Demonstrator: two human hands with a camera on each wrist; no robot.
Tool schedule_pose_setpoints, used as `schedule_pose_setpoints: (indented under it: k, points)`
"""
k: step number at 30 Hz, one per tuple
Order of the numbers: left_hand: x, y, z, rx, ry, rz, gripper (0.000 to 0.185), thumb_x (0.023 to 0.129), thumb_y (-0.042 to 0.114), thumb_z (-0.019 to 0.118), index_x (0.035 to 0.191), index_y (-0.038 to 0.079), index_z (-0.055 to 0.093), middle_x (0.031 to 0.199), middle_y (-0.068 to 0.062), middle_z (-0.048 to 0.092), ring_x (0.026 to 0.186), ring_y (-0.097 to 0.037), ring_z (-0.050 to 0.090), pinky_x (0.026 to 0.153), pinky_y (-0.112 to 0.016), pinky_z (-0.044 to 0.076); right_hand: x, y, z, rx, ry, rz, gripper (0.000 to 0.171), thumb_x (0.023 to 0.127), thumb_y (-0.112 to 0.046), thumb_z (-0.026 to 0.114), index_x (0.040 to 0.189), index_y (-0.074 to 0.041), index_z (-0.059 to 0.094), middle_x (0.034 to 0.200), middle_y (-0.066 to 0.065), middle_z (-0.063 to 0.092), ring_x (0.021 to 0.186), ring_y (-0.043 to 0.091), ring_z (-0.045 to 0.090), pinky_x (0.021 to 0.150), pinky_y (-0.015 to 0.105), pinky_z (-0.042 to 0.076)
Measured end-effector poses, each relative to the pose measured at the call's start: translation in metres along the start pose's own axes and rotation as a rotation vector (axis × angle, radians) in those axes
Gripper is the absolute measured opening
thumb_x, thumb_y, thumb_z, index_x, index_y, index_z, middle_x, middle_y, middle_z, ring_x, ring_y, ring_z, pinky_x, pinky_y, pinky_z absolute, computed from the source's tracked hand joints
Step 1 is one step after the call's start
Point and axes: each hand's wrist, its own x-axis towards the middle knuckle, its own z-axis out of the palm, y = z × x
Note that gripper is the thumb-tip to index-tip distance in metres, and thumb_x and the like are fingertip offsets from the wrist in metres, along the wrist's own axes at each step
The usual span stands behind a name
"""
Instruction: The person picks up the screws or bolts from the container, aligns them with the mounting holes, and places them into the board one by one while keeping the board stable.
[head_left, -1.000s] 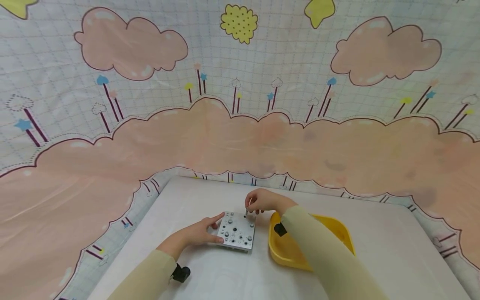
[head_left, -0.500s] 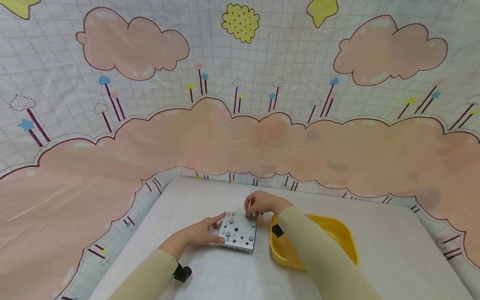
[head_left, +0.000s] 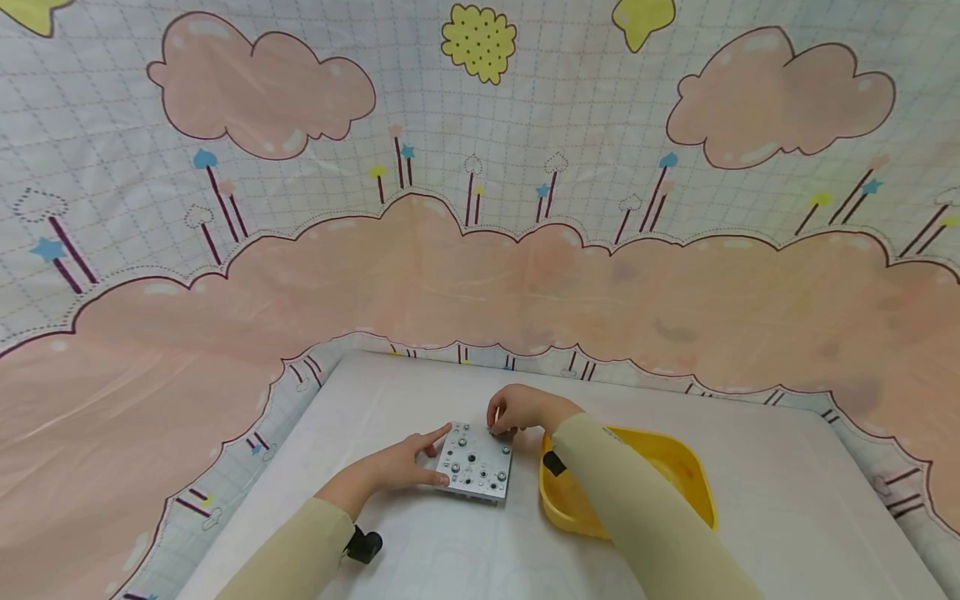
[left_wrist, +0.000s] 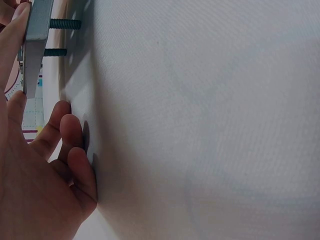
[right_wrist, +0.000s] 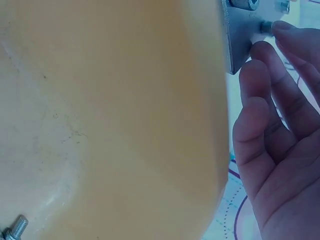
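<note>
A square silver metal plate (head_left: 489,457) with holes and several socket-head bolts lies on the white table. Threaded bolt ends (left_wrist: 65,24) jut from its underside in the left wrist view. My left hand (head_left: 401,463) rests at the plate's left side, thumb and index finger spread straight against its two left corners. The other fingers of that hand are loosely bent beside the table surface. At the far edge of the plate, my right hand (head_left: 525,407) pinches a small bolt (right_wrist: 266,27) with fingertips, low over the top face. The fingers partly hide that bolt.
A yellow plastic tray (head_left: 551,505) stands right of the plate, beneath my right forearm. A loose bolt (right_wrist: 19,227) lies in it. A printed cloth (head_left: 450,283) hangs behind the table. Each wrist wears a black camera (head_left: 364,546).
My right hand has come down with the bolt toward the far edge of the plate, so less of the bolt shows. The left hand and the plate stay in place.
</note>
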Motion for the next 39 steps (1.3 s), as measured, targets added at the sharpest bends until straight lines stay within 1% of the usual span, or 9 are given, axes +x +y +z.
schedule_pose_setpoints:
  k: [3,8,17,23,26,32,39]
  points:
    - [0.000,0.002,0.000,-0.007,-0.001,-0.005,0.096,0.077,0.051,0.081,0.156,0.035,0.030,0.118,-0.001,0.051,0.105,-0.023,0.047,0.096,-0.051,0.039,-0.001,0.001,-0.001,-0.003,0.000,0.008,0.006,0.090,-0.015,0.072,0.089,-0.020,0.073,0.081,0.000,0.066,0.073,0.017,0.057,0.070,0.031,0.048]
    - [0.000,0.004,0.001,-0.015,-0.002,-0.013,0.096,0.077,0.050,0.082,0.156,0.035,0.030,0.118,-0.001,0.051,0.105,-0.024,0.047,0.096,-0.052,0.038,-0.003,0.005,-0.003,0.008,0.007,-0.003,0.005,0.090,-0.017,0.073,0.094,-0.020,0.074,0.084,0.000,0.067,0.076,0.017,0.058,0.072,0.032,0.048]
    - [0.003,0.007,0.003,-0.008,-0.003,-0.017,0.097,0.076,0.051,0.082,0.156,0.035,0.029,0.120,-0.003,0.051,0.106,-0.025,0.047,0.098,-0.053,0.038,-0.013,0.016,-0.012,0.047,0.035,-0.073,0.015,0.091,-0.019,0.073,0.105,-0.013,0.075,0.084,-0.001,0.067,0.076,0.018,0.060,0.070,0.030,0.049]
    - [0.001,0.009,0.002,-0.006,0.005,-0.019,0.096,0.077,0.047,0.082,0.157,0.034,0.029,0.121,-0.003,0.051,0.107,-0.025,0.047,0.100,-0.054,0.037,-0.027,0.020,-0.019,0.055,0.068,-0.125,0.019,0.092,-0.019,0.072,0.109,-0.010,0.074,0.088,0.003,0.070,0.076,0.019,0.060,0.070,0.032,0.049]
    - [0.000,0.009,0.002,-0.007,0.007,-0.018,0.096,0.077,0.046,0.082,0.157,0.034,0.030,0.121,-0.003,0.050,0.107,-0.025,0.046,0.100,-0.053,0.037,-0.034,0.022,-0.023,0.064,0.093,-0.137,0.019,0.092,-0.020,0.072,0.109,-0.011,0.074,0.090,0.003,0.069,0.076,0.018,0.059,0.071,0.032,0.050]
    - [-0.001,0.009,0.002,-0.004,0.015,-0.024,0.096,0.077,0.046,0.082,0.157,0.033,0.030,0.121,-0.003,0.051,0.109,-0.025,0.046,0.102,-0.054,0.036,-0.053,0.028,-0.032,0.099,0.121,-0.134,0.013,0.091,-0.019,0.073,0.104,-0.019,0.074,0.087,-0.001,0.067,0.078,0.019,0.061,0.074,0.035,0.053]
    - [-0.002,0.009,0.002,0.000,0.014,-0.021,0.096,0.078,0.045,0.082,0.157,0.032,0.029,0.121,-0.003,0.050,0.108,-0.025,0.046,0.101,-0.054,0.036,-0.077,0.042,-0.036,0.064,0.161,-0.138,0.010,0.090,-0.020,0.075,0.100,-0.022,0.074,0.086,-0.004,0.065,0.079,0.018,0.059,0.074,0.032,0.050]
